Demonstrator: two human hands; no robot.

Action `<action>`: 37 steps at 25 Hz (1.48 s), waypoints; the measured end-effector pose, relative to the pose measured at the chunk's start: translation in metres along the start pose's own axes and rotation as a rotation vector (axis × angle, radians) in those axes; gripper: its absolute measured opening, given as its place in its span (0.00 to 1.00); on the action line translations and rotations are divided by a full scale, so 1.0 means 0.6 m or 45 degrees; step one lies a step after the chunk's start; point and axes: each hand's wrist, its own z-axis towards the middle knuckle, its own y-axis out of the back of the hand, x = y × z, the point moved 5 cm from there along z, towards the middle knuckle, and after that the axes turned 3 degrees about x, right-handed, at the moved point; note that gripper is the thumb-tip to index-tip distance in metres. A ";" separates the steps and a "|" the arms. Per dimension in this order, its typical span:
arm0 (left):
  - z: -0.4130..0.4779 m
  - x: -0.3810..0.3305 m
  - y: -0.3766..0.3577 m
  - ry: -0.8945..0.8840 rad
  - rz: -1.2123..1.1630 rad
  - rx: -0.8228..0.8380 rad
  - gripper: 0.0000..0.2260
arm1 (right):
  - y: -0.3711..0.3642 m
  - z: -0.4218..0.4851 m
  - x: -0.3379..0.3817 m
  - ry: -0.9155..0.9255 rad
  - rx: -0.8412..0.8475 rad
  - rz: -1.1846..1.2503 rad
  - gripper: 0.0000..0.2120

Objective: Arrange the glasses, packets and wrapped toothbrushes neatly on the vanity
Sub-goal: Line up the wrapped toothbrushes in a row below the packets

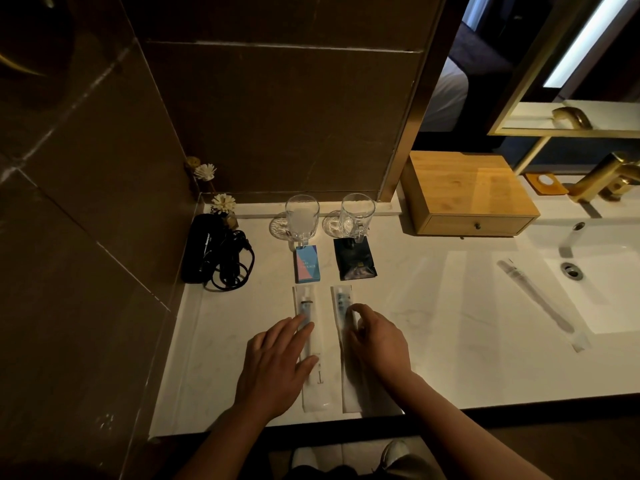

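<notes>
Two clear glasses, the left glass (pixel 302 218) and the right glass (pixel 357 214), stand side by side at the back of the white vanity (pixel 450 341). In front of them lie a blue and pink packet (pixel 307 264) and a black packet (pixel 355 260). Nearer me, two wrapped toothbrushes lie parallel: the left toothbrush (pixel 305 304) and the right toothbrush (pixel 343 301). My left hand (pixel 277 365) rests flat, fingers apart, on the left wrapper. Fingers of my right hand (pixel 375 341) curl and touch the right wrapper. Another wrapped item (pixel 540 303) lies aslant by the sink.
A black hair dryer with coiled cord (pixel 214 252) sits at the left wall beside small dried flowers (pixel 223 202). A wooden drawer box (pixel 467 192) stands at the back right. A gold tap (pixel 606 176) and the sink basin (pixel 606 289) are at the far right.
</notes>
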 end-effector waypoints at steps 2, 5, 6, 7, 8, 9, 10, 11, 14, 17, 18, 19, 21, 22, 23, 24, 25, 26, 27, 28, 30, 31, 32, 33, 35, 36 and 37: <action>-0.001 0.000 0.000 0.007 0.004 0.006 0.27 | 0.000 0.001 -0.002 -0.018 0.005 0.017 0.17; -0.002 0.000 -0.003 -0.004 0.054 0.019 0.26 | -0.001 0.009 -0.002 -0.052 0.040 -0.009 0.16; -0.001 0.001 -0.005 -0.006 0.067 0.020 0.26 | -0.001 0.011 -0.002 -0.064 0.042 -0.009 0.16; -0.001 0.001 -0.006 -0.006 0.079 0.021 0.26 | -0.001 0.013 -0.002 -0.077 0.046 -0.004 0.16; 0.000 0.002 -0.006 -0.004 0.088 0.018 0.26 | -0.001 0.014 -0.002 -0.086 0.055 0.005 0.16; 0.001 0.002 -0.007 -0.001 0.091 0.015 0.26 | -0.002 0.014 -0.003 -0.093 0.063 0.011 0.17; 0.001 0.002 -0.007 0.000 0.090 0.012 0.26 | -0.001 0.014 -0.003 -0.097 0.065 0.015 0.17; 0.001 0.002 -0.006 -0.001 0.092 0.011 0.26 | -0.001 0.014 -0.004 -0.100 0.061 0.017 0.17; 0.001 0.000 -0.004 0.000 0.097 0.013 0.26 | 0.002 0.014 -0.002 -0.103 0.052 0.027 0.17; 0.001 -0.001 -0.003 0.000 0.089 0.004 0.26 | 0.000 0.013 -0.002 -0.108 0.044 0.046 0.20; 0.001 -0.001 -0.002 0.003 0.086 0.000 0.26 | 0.001 0.012 -0.002 -0.108 0.036 0.056 0.22; 0.002 -0.002 -0.001 0.008 0.080 -0.009 0.25 | 0.001 0.011 -0.003 -0.104 0.029 0.062 0.23; 0.002 -0.003 0.000 0.019 0.058 -0.023 0.25 | 0.002 0.010 -0.002 -0.082 0.032 0.061 0.23; 0.002 -0.003 0.001 0.018 0.053 -0.029 0.25 | 0.002 0.010 0.000 -0.069 0.042 0.052 0.22; 0.002 -0.004 0.001 0.016 0.053 -0.034 0.25 | 0.002 0.010 0.001 -0.055 0.048 0.040 0.22; 0.001 -0.004 0.002 0.015 0.053 -0.036 0.25 | 0.002 0.010 0.002 -0.045 0.051 0.032 0.22; 0.001 -0.004 0.003 0.017 0.050 -0.033 0.25 | 0.001 0.010 0.002 -0.038 0.051 0.026 0.22; 0.001 -0.005 0.004 0.020 0.051 -0.030 0.25 | 0.000 0.009 0.002 -0.034 0.047 0.021 0.22; 0.001 -0.004 0.004 0.022 0.057 -0.027 0.25 | -0.001 0.009 0.002 -0.033 0.044 0.016 0.22; 0.002 -0.004 0.004 0.027 0.064 -0.023 0.25 | -0.001 0.009 0.001 -0.035 0.039 0.015 0.22; 0.001 -0.005 0.004 0.041 0.059 -0.013 0.25 | -0.002 0.010 -0.001 -0.043 0.037 0.020 0.22; 0.000 -0.004 0.004 0.046 0.049 -0.013 0.25 | -0.002 0.009 -0.001 -0.045 0.037 0.026 0.22; 0.000 -0.003 0.004 0.054 0.035 -0.015 0.25 | -0.001 0.009 -0.001 -0.046 0.035 0.034 0.22; 0.000 -0.002 0.005 0.069 0.013 -0.018 0.25 | -0.002 0.009 -0.001 -0.047 0.037 0.046 0.21; 0.001 0.003 0.006 0.113 -0.038 -0.018 0.25 | -0.001 0.008 -0.004 -0.068 0.050 0.109 0.21; -0.001 0.005 0.007 0.134 -0.048 -0.023 0.24 | 0.003 0.004 -0.008 -0.087 0.052 0.158 0.21; -0.002 0.006 0.008 0.152 -0.053 -0.035 0.24 | 0.010 -0.001 -0.015 -0.106 0.044 0.211 0.21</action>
